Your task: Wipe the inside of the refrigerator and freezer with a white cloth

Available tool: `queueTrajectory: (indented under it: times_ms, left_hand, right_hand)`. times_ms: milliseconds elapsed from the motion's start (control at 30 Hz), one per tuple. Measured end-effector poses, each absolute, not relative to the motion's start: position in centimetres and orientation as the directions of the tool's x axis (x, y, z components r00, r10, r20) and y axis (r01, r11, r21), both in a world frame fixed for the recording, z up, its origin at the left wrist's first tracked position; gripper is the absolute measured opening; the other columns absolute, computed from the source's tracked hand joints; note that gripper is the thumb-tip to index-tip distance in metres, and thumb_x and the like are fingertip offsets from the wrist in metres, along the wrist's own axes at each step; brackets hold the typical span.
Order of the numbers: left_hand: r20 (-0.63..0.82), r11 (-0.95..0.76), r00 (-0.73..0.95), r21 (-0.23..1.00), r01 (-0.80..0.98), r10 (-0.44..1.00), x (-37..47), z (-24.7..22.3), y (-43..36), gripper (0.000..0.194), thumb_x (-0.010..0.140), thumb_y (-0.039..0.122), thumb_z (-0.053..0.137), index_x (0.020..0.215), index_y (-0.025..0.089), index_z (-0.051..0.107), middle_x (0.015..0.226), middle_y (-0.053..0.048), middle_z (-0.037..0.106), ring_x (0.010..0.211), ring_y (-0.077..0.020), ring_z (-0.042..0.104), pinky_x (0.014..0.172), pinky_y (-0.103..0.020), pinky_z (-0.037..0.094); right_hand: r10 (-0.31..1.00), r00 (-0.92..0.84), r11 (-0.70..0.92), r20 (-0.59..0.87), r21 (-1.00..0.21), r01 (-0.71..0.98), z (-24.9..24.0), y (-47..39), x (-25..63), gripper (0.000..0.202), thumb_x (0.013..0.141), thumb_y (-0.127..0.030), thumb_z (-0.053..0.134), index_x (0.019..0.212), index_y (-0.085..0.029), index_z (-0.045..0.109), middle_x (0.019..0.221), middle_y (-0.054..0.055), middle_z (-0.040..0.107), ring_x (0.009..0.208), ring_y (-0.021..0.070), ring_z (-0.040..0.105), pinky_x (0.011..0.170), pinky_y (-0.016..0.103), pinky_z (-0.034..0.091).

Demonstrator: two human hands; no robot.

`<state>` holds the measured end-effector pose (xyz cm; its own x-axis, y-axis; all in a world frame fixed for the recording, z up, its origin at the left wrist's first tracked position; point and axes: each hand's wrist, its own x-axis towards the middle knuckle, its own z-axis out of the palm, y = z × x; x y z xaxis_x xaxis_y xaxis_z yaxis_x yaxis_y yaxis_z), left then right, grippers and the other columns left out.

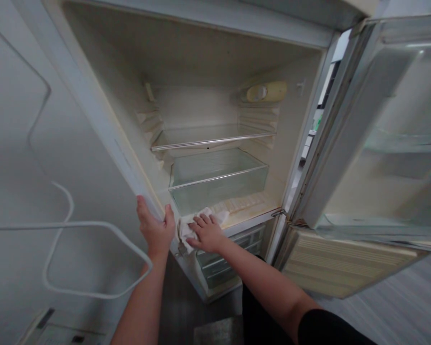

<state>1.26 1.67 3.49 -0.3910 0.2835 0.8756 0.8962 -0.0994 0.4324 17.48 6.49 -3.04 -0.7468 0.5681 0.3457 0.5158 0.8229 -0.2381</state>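
Note:
An open refrigerator (237, 28) fills the middle of the head view. My left hand (156, 231) is closed around the left front edge of its cabinet, with the thumb on the inner side. On the bottom front ledge lies a crumpled white cloth (184, 231). My right hand (207, 233) presses down on that cloth, its fingers partly spread over it. Just behind the cloth stands a clear drawer (219, 190), with nothing visible inside. The ledge beside it, right of the cloth, looks yellowed.
Above the drawer is a glass shelf (215, 136), and a yellowed lamp cover (273, 91) sits on the right wall. The upper door (359, 158) and lower door (345, 263) swing out rightward. A white cable (104, 224) loops at left. Below is a lower compartment (219, 275).

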Motion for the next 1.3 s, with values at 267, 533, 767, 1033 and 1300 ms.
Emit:
queueTrajectory:
  times_ms: [267, 533, 767, 1033, 1300]
  left_hand:
    - [0.875, -0.113, -0.385, 0.431, 0.895, 0.293, 1.2, 3.5, 1.8, 0.085, 0.085, 0.036, 0.063, 0.153, 0.004, 0.022, 0.154, -0.028, 0.036, 0.146, -0.0333, 0.035, 0.121, -0.049, 0.03]
    - [0.868, -0.132, -0.391, 0.445, 0.886, 0.306, 1.3, 3.4, 1.7, 0.085, 0.086, 0.036, 0.062, 0.153, 0.004, 0.021, 0.153, -0.029, 0.035, 0.147, -0.035, 0.034, 0.122, -0.051, 0.027]
    - [0.864, -0.118, -0.402, 0.453, 0.884, 0.301, 1.1, 3.1, 2.0, 0.083, 0.086, 0.037, 0.062, 0.153, 0.006, 0.023, 0.153, -0.028, 0.038, 0.145, -0.0336, 0.036, 0.121, -0.05, 0.028]
    - [0.857, -0.132, -0.411, 0.467, 0.874, 0.313, 1.3, 3.4, 1.7, 0.085, 0.086, 0.037, 0.063, 0.154, 0.008, 0.021, 0.155, -0.026, 0.036, 0.147, -0.0327, 0.034, 0.122, -0.05, 0.027]
    - [0.867, -0.132, -0.399, 0.452, 0.882, 0.299, 1.1, 3.2, 2.0, 0.084, 0.086, 0.037, 0.062, 0.153, 0.008, 0.023, 0.153, -0.026, 0.038, 0.146, -0.0323, 0.036, 0.121, -0.049, 0.029]
  right_hand:
    - [0.706, -0.558, 0.688, 0.436, -0.233, 0.688, -3.9, 9.3, 23.8, 0.06, 0.094, -0.064, 0.043, 0.138, -0.024, 0.055, 0.148, 0.01, 0.05, 0.14, 0.0311, 0.037, 0.116, 0.054, 0.025]
    - [0.875, -0.262, 0.378, 0.407, -0.239, 0.894, -3.6, 14.6, 30.8, 0.052, 0.096, -0.051, 0.046, 0.135, -0.019, 0.059, 0.146, 0.011, 0.052, 0.136, 0.0295, 0.043, 0.115, 0.048, 0.028]
    - [0.88, -0.224, 0.315, 0.419, -0.162, 0.935, -4.2, 16.1, 33.9, 0.053, 0.098, -0.05, 0.042, 0.136, -0.017, 0.058, 0.148, 0.012, 0.051, 0.137, 0.0304, 0.041, 0.115, 0.049, 0.026]
    - [0.891, -0.192, 0.275, 0.412, -0.153, 0.949, -4.3, 15.5, 33.9, 0.053, 0.098, -0.051, 0.04, 0.136, -0.019, 0.058, 0.149, 0.011, 0.049, 0.138, 0.0313, 0.04, 0.115, 0.05, 0.026]
    - [0.889, -0.173, 0.26, 0.424, -0.158, 0.953, -4.7, 15.9, 33.8, 0.067, 0.097, -0.05, 0.038, 0.149, -0.008, 0.042, 0.147, 0.02, 0.049, 0.137, 0.0332, 0.04, 0.114, 0.05, 0.025]
